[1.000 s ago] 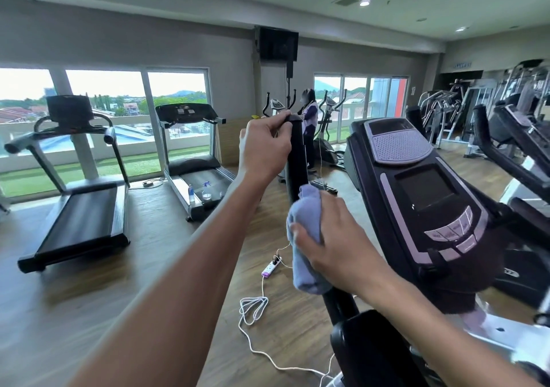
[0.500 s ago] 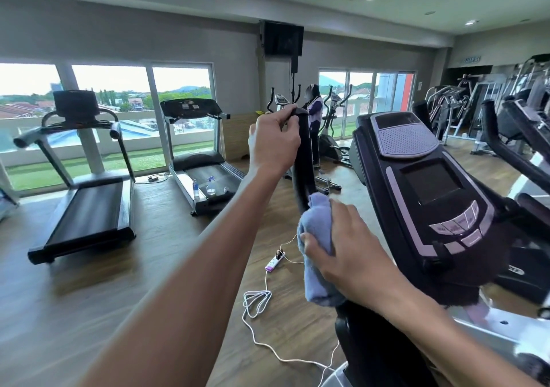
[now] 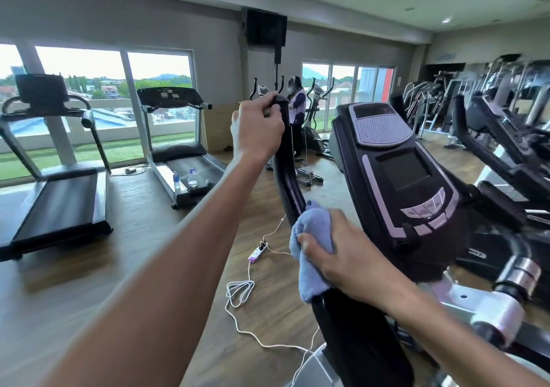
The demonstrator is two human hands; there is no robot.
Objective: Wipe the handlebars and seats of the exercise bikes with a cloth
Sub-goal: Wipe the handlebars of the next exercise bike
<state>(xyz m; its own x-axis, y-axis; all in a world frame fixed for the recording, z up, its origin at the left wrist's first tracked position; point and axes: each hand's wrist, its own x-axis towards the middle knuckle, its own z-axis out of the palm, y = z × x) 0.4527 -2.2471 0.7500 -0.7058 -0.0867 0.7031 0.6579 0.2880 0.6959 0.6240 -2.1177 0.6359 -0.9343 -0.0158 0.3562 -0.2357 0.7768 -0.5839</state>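
A tall black handlebar [image 3: 288,175] of the exercise machine rises in the middle of the view. My left hand [image 3: 258,129] grips its top end. Lower down, my right hand [image 3: 342,255] holds a light blue cloth [image 3: 309,252] wrapped round the bar. The machine's black console [image 3: 404,178] with a dark screen and grey buttons stands just right of the bar. The lower part of the bar widens into a black column near the bottom edge. No seat shows in this view.
Two treadmills [image 3: 56,190] [image 3: 181,151] stand by the windows on the left, with two bottles [image 3: 192,180] on the nearer one. A power strip [image 3: 258,251] and white cable [image 3: 241,294] lie on the wooden floor. A person [image 3: 297,104] stands at far machines. More machines crowd the right.
My right hand with the cloth has slid a little down the handlebar. The left hand keeps its grip on the top. The camera has shifted slightly.
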